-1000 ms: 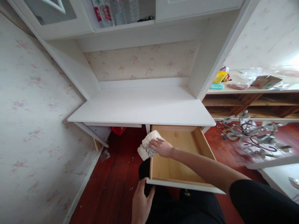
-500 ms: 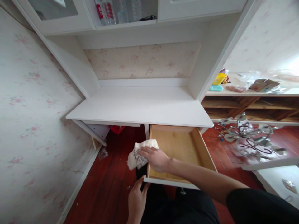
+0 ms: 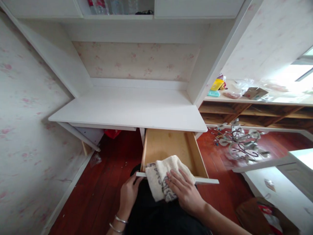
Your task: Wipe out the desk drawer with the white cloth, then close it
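Observation:
A wooden drawer (image 3: 168, 143) stands pulled out beneath the white desk (image 3: 129, 106). My left hand (image 3: 129, 192) pinches the left end of its white front panel (image 3: 207, 180). Over the middle of that panel lies a cream cloth (image 3: 156, 182) with a grey pattern, part of it inside the drawer and part hanging down in front. My right hand (image 3: 186, 191) holds the cloth against the panel's top edge, fingers laid across it; the thumb is hidden.
On the red wooden floor (image 3: 83, 195) at the right lies a chandelier (image 3: 242, 140). Behind it, a low shelf unit (image 3: 256, 112) carries plastic bags and a box. A white cabinet piece (image 3: 274, 189) and a brown bag (image 3: 256, 215) are at lower right. Bottles (image 3: 100, 7) stand in the upper cupboard.
My right hand has moved the cloth from the drawer's left side onto the front panel. My left hand stays at the panel's left end. The view has shifted to the right.

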A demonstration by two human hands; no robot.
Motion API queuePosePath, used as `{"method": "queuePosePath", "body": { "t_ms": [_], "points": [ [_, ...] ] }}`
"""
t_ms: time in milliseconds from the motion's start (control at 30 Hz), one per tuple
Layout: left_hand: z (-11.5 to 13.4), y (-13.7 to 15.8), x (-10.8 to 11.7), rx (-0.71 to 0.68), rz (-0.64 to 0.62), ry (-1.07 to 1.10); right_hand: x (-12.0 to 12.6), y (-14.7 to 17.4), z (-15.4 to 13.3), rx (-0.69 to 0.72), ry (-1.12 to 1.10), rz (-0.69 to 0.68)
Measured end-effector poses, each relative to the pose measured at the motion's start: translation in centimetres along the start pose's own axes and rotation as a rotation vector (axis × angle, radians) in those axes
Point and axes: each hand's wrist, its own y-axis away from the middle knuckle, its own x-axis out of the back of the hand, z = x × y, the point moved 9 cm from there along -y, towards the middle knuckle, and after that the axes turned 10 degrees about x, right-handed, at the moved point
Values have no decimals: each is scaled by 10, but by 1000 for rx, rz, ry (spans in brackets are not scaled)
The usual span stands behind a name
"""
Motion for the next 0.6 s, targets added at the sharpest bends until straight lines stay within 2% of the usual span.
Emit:
{"method": "queuePosePath", "body": {
  "t_ms": [200, 300, 367, 433, 533, 600],
  "points": [
    [12, -24, -4, -11, 51, -187, 18, 123, 68, -202, 154, 27],
    [17, -38, -5, 8, 68, -264, 23, 162, 96, -317, 154, 31],
    [25, -51, -4, -4, 75, -259, 26, 179, 118, -459, 125, 32],
    [38, -68, 1, -65, 104, -235, 28, 195, 143, -689, 43, 43],
    [62, -95, 12, -164, 193, -283, 26, 227, 183, -1177, -153, 111],
    [78, -114, 18, -191, 248, -371, 18, 247, 199, -1493, -376, 296]
  ]
}}
